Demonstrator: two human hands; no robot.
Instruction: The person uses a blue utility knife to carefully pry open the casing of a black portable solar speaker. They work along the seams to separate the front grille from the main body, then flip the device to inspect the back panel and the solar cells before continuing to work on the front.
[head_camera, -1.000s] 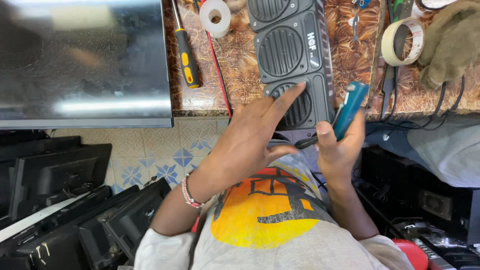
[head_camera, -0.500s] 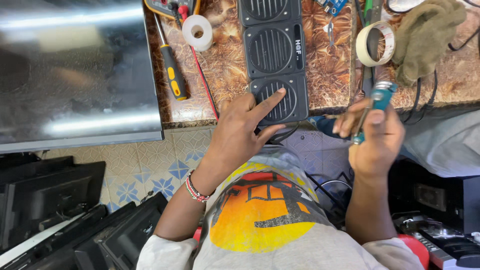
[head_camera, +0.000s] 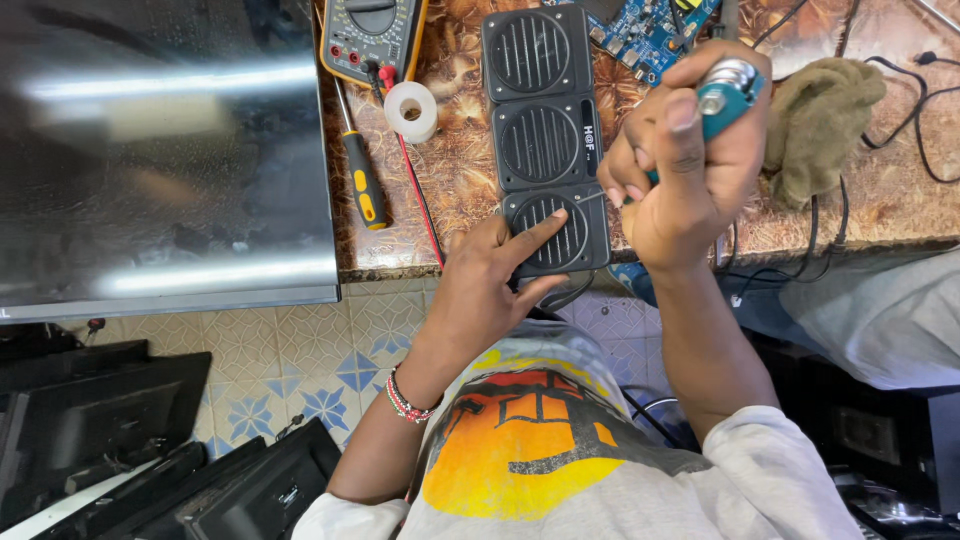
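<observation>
While the left hand (head_camera: 490, 275) presses spread fingers on the black 3-grille speaker (head_camera: 545, 135) at the bench edge, the right hand (head_camera: 680, 165) fists a teal-handled screwdriver (head_camera: 725, 90); its tip could slip and gouge the grille.

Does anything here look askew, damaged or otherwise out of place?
The black speaker sticks out past the near edge of the brown worktop, with only the left hand steadying that end. The right hand grips a teal-handled screwdriver at its side. A bare blue circuit board lies among loose cables. No damage is visible.
</observation>
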